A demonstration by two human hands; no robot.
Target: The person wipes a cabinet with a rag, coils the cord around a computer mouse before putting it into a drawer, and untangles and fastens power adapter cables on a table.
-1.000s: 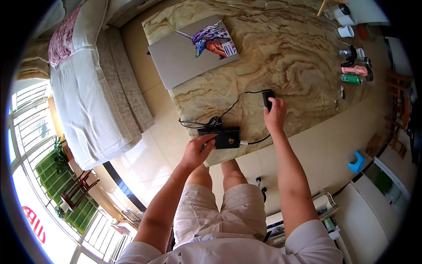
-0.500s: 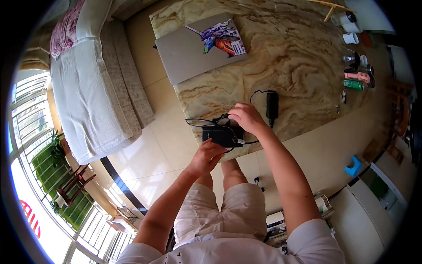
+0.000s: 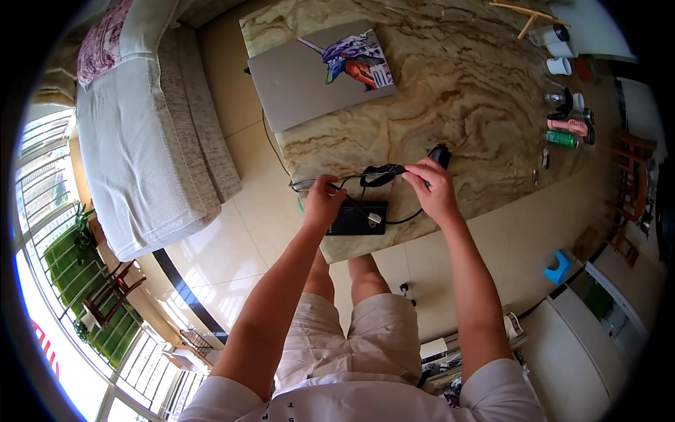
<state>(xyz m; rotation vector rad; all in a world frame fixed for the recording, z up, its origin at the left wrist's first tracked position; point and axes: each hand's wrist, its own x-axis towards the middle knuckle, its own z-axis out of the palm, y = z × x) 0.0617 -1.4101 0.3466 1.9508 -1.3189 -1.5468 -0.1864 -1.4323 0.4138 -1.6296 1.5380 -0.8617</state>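
Observation:
My right hand pinches one end of a bundled black cable, held above the near part of the marble table. My left hand has its fingers closed on the cable's other side, to the left of the bundle. Below them a flat black box lies close to the table's front edge, partly hidden by my left hand. A whitish plug or tag shows over the box. Just beyond my right hand is a black power adapter, partly covered by the fingers.
A grey laptop with a colourful sticker lies shut on the marble table. Cups, a green can and a pink item stand along the far right. A sofa is at left, a blue stool at right.
My left hand has moved up from the box to the cable. My right hand has gone right, drawing the bundle with it. The adapter has shifted, and a cable now hangs past the table's left edge.

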